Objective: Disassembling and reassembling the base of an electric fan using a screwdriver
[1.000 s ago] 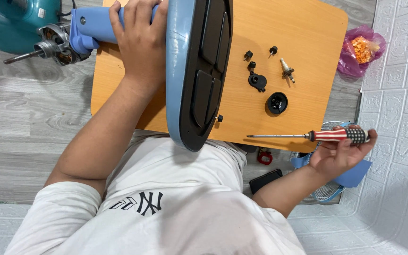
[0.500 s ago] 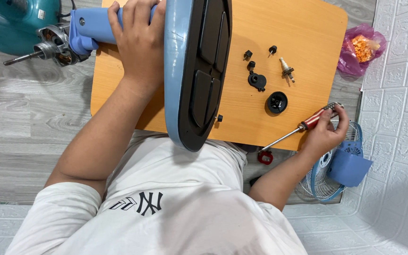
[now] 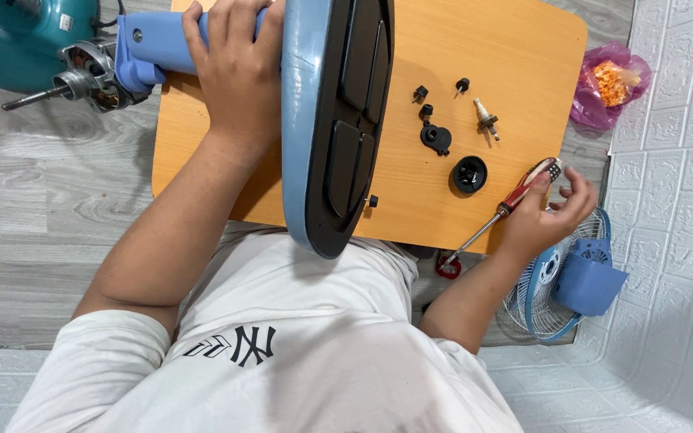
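My left hand (image 3: 238,76) grips the blue neck (image 3: 158,44) of a fan stand, holding it on edge over the orange table (image 3: 507,64). The stand's blue-rimmed base (image 3: 338,120) shows its black underside, facing right. A bare motor with a shaft (image 3: 82,76) sticks out at the neck's left end. My right hand (image 3: 543,212) holds a red-handled screwdriver (image 3: 515,196) at the table's near right edge. The tool lies diagonally, with its tip pointing down-left past the edge. Two of that hand's fingers are spread.
Small black parts lie on the table: a round cap (image 3: 469,174), a knob piece (image 3: 435,138), two tiny screws and a metal fitting (image 3: 486,120). On the floor are a pink bag (image 3: 611,80), a blue fan grille with housing (image 3: 571,277) and a teal object (image 3: 18,32).
My right hand has risen from below the table edge to the table's corner. The screwdriver has swung from level to diagonal. The left hand and stand have stayed put.
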